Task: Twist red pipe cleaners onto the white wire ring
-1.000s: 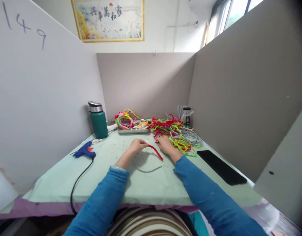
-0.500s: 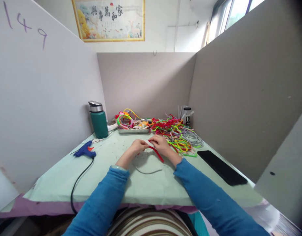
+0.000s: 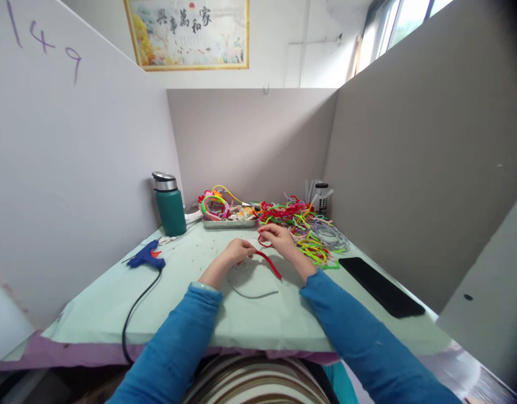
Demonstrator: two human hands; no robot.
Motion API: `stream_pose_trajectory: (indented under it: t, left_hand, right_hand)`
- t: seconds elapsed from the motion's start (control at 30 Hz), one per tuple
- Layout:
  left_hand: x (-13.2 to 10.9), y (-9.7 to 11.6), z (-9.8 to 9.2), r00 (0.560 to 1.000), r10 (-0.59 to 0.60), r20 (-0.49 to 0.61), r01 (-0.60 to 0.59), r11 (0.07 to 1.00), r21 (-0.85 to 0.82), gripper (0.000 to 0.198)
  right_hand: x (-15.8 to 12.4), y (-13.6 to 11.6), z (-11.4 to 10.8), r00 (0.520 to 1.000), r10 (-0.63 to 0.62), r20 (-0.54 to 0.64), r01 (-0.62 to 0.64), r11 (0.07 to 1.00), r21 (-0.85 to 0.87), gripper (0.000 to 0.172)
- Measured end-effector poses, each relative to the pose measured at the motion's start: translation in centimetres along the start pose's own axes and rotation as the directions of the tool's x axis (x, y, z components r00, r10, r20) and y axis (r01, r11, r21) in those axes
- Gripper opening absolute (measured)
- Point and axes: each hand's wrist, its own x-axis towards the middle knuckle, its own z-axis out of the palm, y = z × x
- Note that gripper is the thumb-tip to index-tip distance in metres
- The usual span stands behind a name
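My left hand (image 3: 236, 251) pinches one end of a headband partly wrapped in red pipe cleaner (image 3: 270, 265); its bare grey part (image 3: 252, 294) curves down toward me on the pale green table cover (image 3: 258, 320). My right hand (image 3: 280, 240) is raised a little above the table, fingers closed on the loose red pipe cleaner end near the band's top. Both sleeves are blue.
A heap of coloured pipe cleaners (image 3: 307, 227) lies behind my right hand. A metal tray (image 3: 229, 223) of craft bits stands at the back, a green flask (image 3: 170, 205) to its left. A blue glue gun (image 3: 146, 256) with black cord lies left; a black phone (image 3: 380, 285) right. Partition walls enclose three sides.
My right hand left the pipe cleaner heap, moved left to the band's top and lifted with the red end. The left hand stayed put.
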Motion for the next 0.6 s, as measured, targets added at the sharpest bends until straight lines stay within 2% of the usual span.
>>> stream_pose_trajectory:
  t: [0.1,0.17,0.27,0.37,0.47,0.53,0.6]
  left_hand:
    - [0.1,-0.1,0.1,1.000,-0.006,-0.014,0.006,0.999,0.045,0.028]
    - [0.3,-0.4,0.2,1.000,0.012,-0.020,-0.011,0.998,0.067,0.028]
    - [0.7,-0.9,0.2,1.000,0.022,-0.023,-0.020,0.997,0.070,0.029]
    - [0.9,-0.9,0.1,0.987,0.110,-0.115,-0.105,0.993,0.049,0.028]
    - [0.6,-0.1,-0.1,0.982,0.135,-0.129,-0.149,0.982,-0.111,0.034]
    - [0.3,0.4,-0.3,0.991,0.072,-0.113,-0.104,0.946,-0.308,0.042]
    - [0.0,0.7,-0.3,0.998,0.056,-0.040,-0.068,0.878,-0.474,0.050]
  right_hand:
    - [0.3,0.1,-0.2,1.000,-0.007,-0.006,0.008,0.994,0.112,0.023]
    - [0.5,0.2,-0.2,0.997,-0.030,-0.069,0.042,0.980,0.193,0.027]
    - [0.4,-0.1,0.0,0.998,-0.035,-0.054,0.043,0.989,0.145,0.025]
    - [0.1,-0.8,0.1,0.990,-0.128,-0.052,0.134,0.981,0.138,0.019]
    - [-0.3,-1.5,0.2,0.974,-0.225,0.006,0.225,0.974,0.022,0.014]
    - [-0.5,-1.6,0.4,0.961,-0.269,0.067,0.270,0.963,-0.001,0.013]
    - [-0.8,-1.6,0.9,0.941,-0.300,0.159,0.299,0.954,0.032,0.015]
